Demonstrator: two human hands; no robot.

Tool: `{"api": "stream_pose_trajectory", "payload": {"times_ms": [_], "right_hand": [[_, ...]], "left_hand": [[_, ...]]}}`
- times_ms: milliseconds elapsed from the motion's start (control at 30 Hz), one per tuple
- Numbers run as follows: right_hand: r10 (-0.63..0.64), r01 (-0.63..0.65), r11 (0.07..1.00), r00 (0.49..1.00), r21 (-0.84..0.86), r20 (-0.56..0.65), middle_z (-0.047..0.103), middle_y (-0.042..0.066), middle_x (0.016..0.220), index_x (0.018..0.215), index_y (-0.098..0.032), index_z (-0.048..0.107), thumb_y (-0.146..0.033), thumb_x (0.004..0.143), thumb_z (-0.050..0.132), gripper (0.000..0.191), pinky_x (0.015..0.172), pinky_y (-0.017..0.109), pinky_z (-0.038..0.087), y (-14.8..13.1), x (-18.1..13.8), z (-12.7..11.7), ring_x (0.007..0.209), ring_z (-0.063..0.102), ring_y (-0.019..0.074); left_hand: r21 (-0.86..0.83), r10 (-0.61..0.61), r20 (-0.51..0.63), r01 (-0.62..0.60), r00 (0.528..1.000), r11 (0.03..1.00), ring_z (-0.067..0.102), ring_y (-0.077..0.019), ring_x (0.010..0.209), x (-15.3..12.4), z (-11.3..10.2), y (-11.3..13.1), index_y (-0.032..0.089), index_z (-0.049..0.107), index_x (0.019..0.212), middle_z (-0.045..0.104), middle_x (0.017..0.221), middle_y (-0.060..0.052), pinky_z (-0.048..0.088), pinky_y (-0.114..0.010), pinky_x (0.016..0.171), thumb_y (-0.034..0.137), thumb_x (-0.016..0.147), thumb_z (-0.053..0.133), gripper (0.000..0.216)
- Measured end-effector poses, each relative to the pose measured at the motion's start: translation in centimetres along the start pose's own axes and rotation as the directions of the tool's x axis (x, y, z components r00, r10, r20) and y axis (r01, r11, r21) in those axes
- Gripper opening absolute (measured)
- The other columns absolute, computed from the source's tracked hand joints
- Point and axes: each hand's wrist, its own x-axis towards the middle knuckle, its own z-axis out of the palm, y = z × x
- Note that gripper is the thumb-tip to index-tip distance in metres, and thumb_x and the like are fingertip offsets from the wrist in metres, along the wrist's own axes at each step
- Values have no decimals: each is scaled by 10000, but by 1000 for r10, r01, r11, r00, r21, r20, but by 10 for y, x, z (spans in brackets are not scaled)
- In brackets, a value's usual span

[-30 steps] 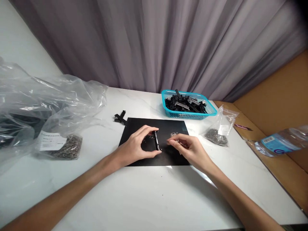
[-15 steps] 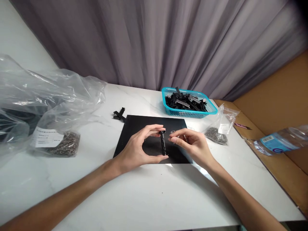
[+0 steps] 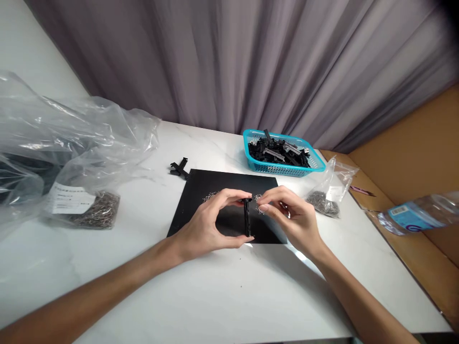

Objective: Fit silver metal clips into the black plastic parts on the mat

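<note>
My left hand (image 3: 204, 223) grips a narrow black plastic piece (image 3: 247, 217) by its two ends, thumb below and fingers above. The piece stands roughly upright over a black mat (image 3: 229, 179). Just to its right, my right hand (image 3: 294, 216) is closed in a pinch, thumb against fingertips; whatever lies between them is too small to make out. Beside those fingertips are small shiny metal parts (image 3: 257, 198), partly covered by the hand. Another little heap of metal parts (image 3: 209, 196) lies on the mat behind my left hand.
A blue basket (image 3: 285, 170) full of black plastic pieces stands at the back. Loose black pieces (image 3: 179, 167) lie beyond the mat's left corner. Bags of metal parts rest left (image 3: 98, 212) and right (image 3: 323, 202). A plastic bottle (image 3: 416, 215) lies on cardboard at far right.
My left hand and the black plastic piece have shifted slightly right and down, uncovering metal parts behind the hand. My right hand has moved slightly right, still pinched. The view has tilted a little.
</note>
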Motion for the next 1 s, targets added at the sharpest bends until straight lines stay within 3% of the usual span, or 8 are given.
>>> {"api": "stream_pose_trajectory", "payload": {"times_ms": [267,567,733,1000], "right_hand": [[-166,146,969,982,-200,-89,755,23,950,980,-252,730,-125,958,695,134,695,355,440,-12,0,12,839,645,194],[-68,44,992,976,-118,-207,773,4,943,917,-267,748,-187,942,737,85,766,381,438,-7,-5,21,863,654,200],[-16,4,999,977,-53,-215,779,3,925,897,-274,762,-210,932,747,75,753,377,453,-6,-4,24,862,656,205],[-129,69,978,941,-197,-313,761,24,891,931,-258,756,-178,941,723,87,625,340,465,-8,-7,39,807,667,195]], "left_hand": [[102,58,-9,-57,998,993,681,-222,1068,-2,1,3,228,551,1342,692,1225,-66,579,-369,965,284,733,905,707],[79,66,-7,-65,998,995,669,-236,1143,-4,1,-2,251,527,1384,672,1298,-74,571,-381,1010,301,747,898,739],[77,94,-12,-93,996,993,668,-240,1148,-4,1,-1,253,519,1395,670,1296,-80,574,-383,1011,306,758,894,741],[100,103,-23,-100,994,990,683,-229,1100,-3,1,-2,241,519,1378,677,1266,-83,589,-379,978,288,753,898,732]]}}
